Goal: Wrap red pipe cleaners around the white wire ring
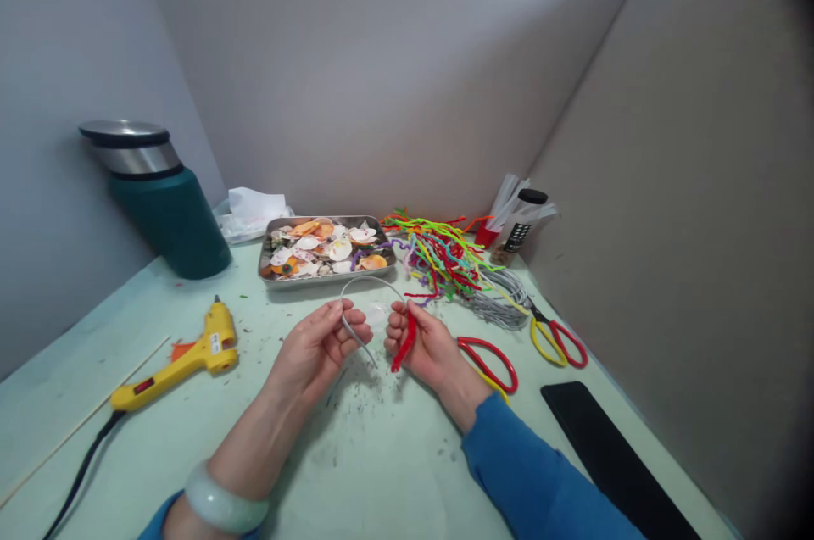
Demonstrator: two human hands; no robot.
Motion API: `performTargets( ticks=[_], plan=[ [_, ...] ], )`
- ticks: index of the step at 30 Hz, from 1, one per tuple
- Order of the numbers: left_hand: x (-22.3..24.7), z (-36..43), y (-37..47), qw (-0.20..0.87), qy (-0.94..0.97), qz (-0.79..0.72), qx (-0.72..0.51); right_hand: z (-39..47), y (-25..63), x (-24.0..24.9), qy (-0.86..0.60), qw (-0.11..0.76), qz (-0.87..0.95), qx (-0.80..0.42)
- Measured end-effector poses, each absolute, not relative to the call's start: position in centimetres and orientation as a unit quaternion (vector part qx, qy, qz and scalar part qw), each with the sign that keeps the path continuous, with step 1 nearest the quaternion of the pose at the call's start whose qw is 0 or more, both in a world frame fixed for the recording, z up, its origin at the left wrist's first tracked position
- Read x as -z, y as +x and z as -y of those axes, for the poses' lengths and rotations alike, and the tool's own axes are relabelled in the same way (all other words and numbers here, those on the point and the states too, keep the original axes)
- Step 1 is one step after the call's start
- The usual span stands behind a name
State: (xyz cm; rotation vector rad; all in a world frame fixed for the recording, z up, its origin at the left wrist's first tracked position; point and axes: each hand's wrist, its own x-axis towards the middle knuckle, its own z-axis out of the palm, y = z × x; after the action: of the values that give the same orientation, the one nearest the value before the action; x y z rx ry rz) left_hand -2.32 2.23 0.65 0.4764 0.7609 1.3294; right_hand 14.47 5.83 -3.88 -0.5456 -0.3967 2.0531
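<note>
A thin grey wire [374, 278] arches between my two hands above the table. My left hand [318, 345] pinches it near one end, and the tip sticks out below the fingers. The fingers of my right hand [432, 345] close on a red pipe cleaner [404, 347], whose short fuzzy length hangs down from the grip. The wire's other end runs into that same grip; how the two meet is hidden by the fingers. Just beyond my hands is a small clear disc [376, 316]. Red-and-yellow-handled scissors [493, 358] lie partly behind my right wrist.
Beyond my hands stand a metal tray [327, 281] of shells, a heap of coloured pipe cleaners [445, 252] and coiled grey wire [502, 311]. A yellow glue gun [184, 362] and teal bottle [171, 222] are left; more scissors [556, 336] and a black strip [610, 447] right.
</note>
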Motion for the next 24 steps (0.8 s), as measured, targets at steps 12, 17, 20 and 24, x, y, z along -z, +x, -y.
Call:
performTargets(
  ticks=[12,17,20,24],
  plan=[
    [-0.9,-2.1,-2.4,0.722,0.234,-0.329,-0.562,-5.5,14.6,4.1,-0.259,0.431,0.273,-0.82],
    [0.5,-2.1,-1.5,0.64,0.356,-0.413,-0.542,-5.0,14.2,4.1,-0.27,0.414,0.361,-0.791],
    [1.0,-2.1,-1.1,0.595,0.412,-0.443,-0.529,-4.5,13.6,4.1,-0.263,0.398,0.409,-0.778],
    [0.8,-1.8,-0.9,0.601,0.465,-0.421,-0.495,-3.7,12.8,3.6,-0.27,0.388,0.473,-0.744]
  ],
)
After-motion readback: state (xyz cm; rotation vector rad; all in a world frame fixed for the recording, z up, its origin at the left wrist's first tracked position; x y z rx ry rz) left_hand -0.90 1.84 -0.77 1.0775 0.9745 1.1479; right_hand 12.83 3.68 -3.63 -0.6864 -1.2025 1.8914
